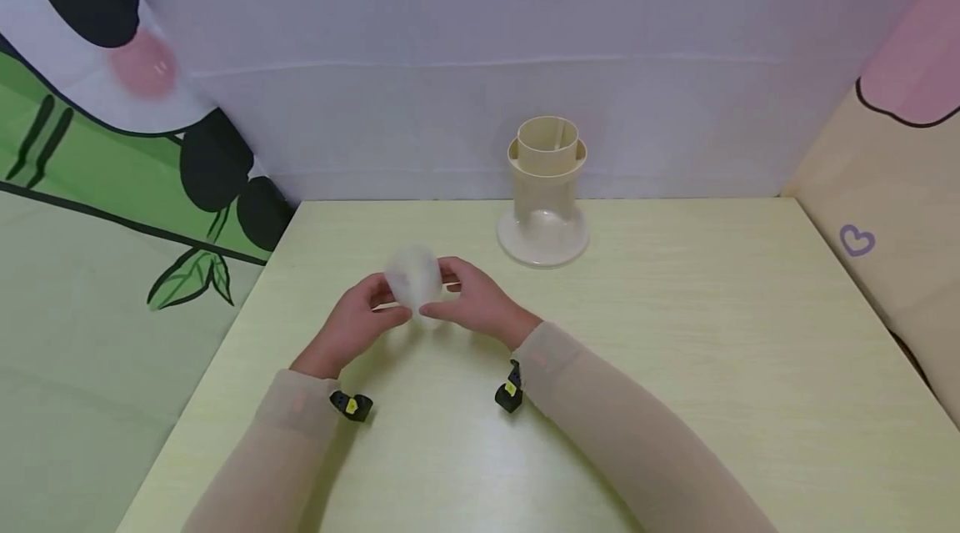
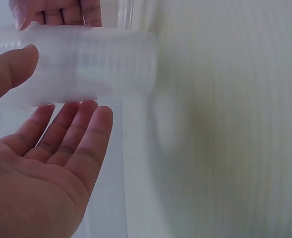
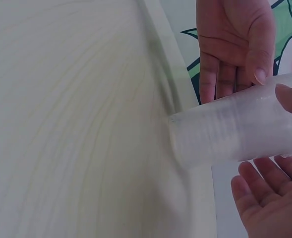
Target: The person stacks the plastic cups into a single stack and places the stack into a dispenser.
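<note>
A stack of translucent plastic cups (image 1: 414,276) is held upright above the table, left of its middle. My left hand (image 1: 354,324) holds the stack from the left, and my right hand (image 1: 480,299) holds it from the right. In the left wrist view, the ribbed side of the cup stack (image 2: 96,62) lies between the left thumb and fingertips. The right wrist view shows the same cup stack (image 3: 220,131) with a hand on either side. Its lower end appears slightly off the table surface.
Near the back edge of the table (image 1: 712,333) stands a beige cylindrical holder (image 1: 546,191) with an inner tube and a round white base (image 1: 543,245). Behind it hangs a pale cloth (image 1: 420,124). A printed cloth (image 1: 97,266) covers the left side.
</note>
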Motion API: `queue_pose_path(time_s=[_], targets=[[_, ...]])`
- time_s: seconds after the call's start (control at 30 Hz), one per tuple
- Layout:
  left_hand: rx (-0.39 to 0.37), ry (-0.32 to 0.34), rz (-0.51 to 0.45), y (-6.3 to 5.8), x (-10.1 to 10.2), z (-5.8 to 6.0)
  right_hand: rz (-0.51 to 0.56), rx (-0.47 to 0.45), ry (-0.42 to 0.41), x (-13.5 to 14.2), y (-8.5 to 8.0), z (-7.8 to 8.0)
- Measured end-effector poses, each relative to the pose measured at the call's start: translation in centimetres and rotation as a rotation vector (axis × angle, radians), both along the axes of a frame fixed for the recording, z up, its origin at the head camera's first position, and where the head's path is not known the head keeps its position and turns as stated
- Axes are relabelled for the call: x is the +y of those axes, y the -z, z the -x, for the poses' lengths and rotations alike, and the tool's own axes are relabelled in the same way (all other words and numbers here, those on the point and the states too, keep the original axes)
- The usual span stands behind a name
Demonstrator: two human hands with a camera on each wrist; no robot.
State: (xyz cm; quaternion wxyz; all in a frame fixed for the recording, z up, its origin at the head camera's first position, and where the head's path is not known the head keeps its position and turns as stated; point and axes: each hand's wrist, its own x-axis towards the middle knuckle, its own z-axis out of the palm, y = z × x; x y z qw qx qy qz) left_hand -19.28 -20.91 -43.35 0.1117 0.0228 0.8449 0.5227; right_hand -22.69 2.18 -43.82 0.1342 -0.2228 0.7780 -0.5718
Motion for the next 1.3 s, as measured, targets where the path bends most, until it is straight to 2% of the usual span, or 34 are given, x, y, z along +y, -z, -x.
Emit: queue_pose_path(time_s=[0.3,0.63,0.83,1.07,1.3], targets=[[0.012,0.013,-0.011,0.4,0.2,-0.2,-0.011,-0.067,0.002,0.3,0.4,-0.2],[0.041,0.016,-0.012,0.1,1.0,0.0,0.005,-0.046,-0.002,0.5,-0.1,-0.3],[0.080,0.019,-0.040,-0.1,2.1,0.2,0.006,-0.027,0.010,1.3,-0.1,0.1],[0.111,0.025,-0.093,-0.2,4.1,0.8,0.018,-0.022,0.008,3.4,-1.0,0.5],[0.108,0.007,-0.157,-1.3,6.4,1.8,0.024,0.027,0.016,5.5,-2.3,1.6]])
